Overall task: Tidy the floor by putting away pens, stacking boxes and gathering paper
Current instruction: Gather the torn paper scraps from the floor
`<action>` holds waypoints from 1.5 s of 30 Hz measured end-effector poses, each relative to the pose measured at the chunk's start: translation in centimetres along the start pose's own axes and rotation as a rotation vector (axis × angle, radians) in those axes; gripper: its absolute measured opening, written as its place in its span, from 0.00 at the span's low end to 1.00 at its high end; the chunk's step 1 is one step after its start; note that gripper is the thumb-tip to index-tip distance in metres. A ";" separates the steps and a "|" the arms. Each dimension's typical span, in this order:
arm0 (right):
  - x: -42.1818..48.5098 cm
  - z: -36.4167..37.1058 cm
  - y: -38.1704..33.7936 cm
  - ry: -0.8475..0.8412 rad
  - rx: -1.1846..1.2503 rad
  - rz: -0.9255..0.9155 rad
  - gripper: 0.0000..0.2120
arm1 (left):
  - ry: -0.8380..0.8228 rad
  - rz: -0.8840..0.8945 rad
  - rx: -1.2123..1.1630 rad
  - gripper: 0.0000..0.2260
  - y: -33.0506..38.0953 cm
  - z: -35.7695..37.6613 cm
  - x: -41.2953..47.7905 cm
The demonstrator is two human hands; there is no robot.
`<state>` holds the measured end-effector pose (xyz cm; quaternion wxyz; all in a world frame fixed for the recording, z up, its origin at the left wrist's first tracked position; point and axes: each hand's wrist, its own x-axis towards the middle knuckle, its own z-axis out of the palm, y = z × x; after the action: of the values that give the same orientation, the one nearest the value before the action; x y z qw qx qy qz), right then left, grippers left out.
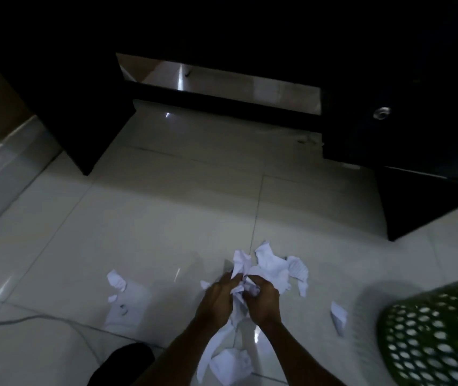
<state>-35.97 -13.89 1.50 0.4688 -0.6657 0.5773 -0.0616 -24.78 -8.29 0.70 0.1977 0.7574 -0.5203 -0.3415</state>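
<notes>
Head view looks down at both hands working low over the tiled floor [166, 204]: the left hand [216, 299] and right hand [264, 300] are each clenched round one crumpled paper wad [239, 292] held between them. The bundle looks loose, so lifting it before squeezing it tight could shed pieces; the green basket [433, 338] sits off to the right, so a hasty toss may miss. Counted: two hands, one basket, one held wad, a cluster [273, 266] just beyond the fingers, three separate scraps [116, 282]; no pens or boxes show
</notes>
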 end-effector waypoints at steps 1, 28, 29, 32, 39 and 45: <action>-0.4 -1.0 -0.1 0.033 0.006 -0.021 0.18 | 0.002 -0.006 0.020 0.21 1.2 -0.7 -0.1; -12.2 -30.2 -0.4 0.659 0.063 -0.265 0.06 | 0.018 0.655 0.068 0.25 31.2 -2.3 0.4; -12.6 -31.1 -0.2 0.681 0.059 -0.269 0.06 | 0.019 0.684 0.091 0.28 32.4 -2.3 0.3; -13.9 -33.6 0.5 0.736 0.065 -0.261 0.07 | 0.010 0.758 0.077 0.27 35.7 -1.5 0.0; -17.2 -38.9 5.2 0.828 -0.035 -0.232 0.06 | -0.038 0.919 0.093 0.24 41.6 3.3 0.0; -18.7 -41.2 9.4 0.841 -0.036 -0.167 0.03 | -0.111 0.962 0.135 0.22 44.7 7.6 -0.5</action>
<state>-74.37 -20.20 26.36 0.1741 -0.6352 0.6633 -0.3552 -59.60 -24.42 24.86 0.2555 0.4227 -0.8421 -0.2166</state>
